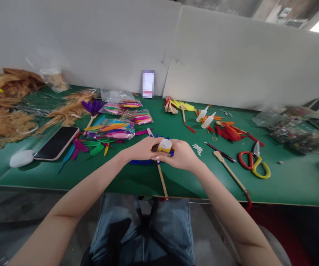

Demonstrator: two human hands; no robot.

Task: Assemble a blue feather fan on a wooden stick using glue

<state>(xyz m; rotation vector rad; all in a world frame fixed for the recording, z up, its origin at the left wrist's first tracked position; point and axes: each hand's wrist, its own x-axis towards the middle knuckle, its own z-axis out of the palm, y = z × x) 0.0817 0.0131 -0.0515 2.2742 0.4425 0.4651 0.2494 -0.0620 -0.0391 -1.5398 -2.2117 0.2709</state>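
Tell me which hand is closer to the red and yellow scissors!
Right. The right hand is left of the scissors in the picture, not touching them. The left hand is farther away, on the right hand's other side.

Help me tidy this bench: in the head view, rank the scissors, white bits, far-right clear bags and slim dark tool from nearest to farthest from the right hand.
1. White bits: just right of the right hand.
2. Slim dark tool: right of the bits.
3. Scissors: right of the tool.
4. Clear bags: far right.
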